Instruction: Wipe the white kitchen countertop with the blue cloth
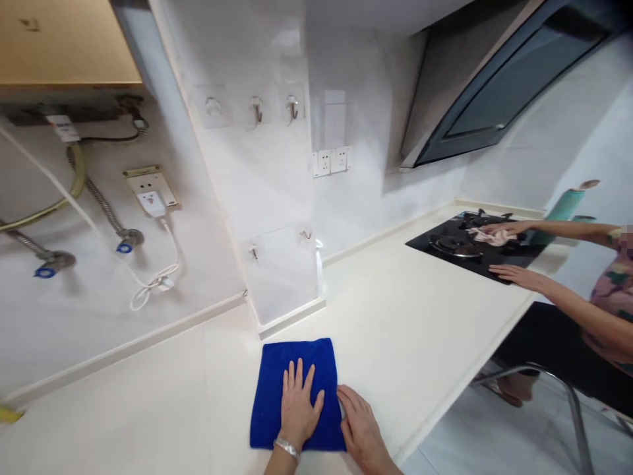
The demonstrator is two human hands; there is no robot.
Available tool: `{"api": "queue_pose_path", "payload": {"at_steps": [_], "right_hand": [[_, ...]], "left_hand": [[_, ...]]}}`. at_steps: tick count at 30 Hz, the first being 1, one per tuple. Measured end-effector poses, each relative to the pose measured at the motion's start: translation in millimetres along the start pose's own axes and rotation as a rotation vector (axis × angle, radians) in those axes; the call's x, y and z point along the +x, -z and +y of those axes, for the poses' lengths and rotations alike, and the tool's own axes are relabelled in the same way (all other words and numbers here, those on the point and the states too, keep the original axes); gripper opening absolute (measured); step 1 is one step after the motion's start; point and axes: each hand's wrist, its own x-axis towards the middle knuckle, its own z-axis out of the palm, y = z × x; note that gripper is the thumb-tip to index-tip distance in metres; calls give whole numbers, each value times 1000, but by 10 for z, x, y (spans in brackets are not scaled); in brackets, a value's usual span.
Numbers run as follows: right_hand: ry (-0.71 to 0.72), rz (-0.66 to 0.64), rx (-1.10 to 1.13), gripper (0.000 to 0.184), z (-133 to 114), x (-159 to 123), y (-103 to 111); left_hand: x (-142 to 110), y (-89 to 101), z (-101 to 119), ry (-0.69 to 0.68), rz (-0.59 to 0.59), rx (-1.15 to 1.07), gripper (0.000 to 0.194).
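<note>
A square blue microfibre cloth (pixel 295 392) with no readable label lies flat near the front edge of the white stone countertop (pixel 405 323), its sides running near to far. The left hand (pixel 297 408) presses on it, fingers spread, palm down. The right hand (pixel 360 429) rests open at its right edge; bare counter spreads left and far right, toward another person's hand (pixel 517 276) on the black gas hob (pixel 469 247).

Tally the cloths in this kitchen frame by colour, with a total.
Blue cloth, under the left hand with the right hand at its edge: 1
Pink cloth, under another person's hand on the hob: 1
Total: 2
</note>
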Motion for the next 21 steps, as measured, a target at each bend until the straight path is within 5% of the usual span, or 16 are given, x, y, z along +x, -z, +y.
{"api": "queue_pose_path", "payload": {"at_steps": [4,8,12,16,21], "right_hand": [[69,46,30,53,69,-56,18],[122,37,43,52,72,-102,59],[140,-62,10,53,104,-128,161],[208,-111,-81,54,267,-183,284],[207,-104,-150,61,478,-339,354]], "left_hand": [[-383,267,-308,40,-32,25,56],[-842,617,-943,239,12,72,50],[-1493,1012,-1807,584,66,156,55],[-2424,1446,-2561,994,54,212,65],[-3293,1784,-2972,1399,207,275,75]]}}
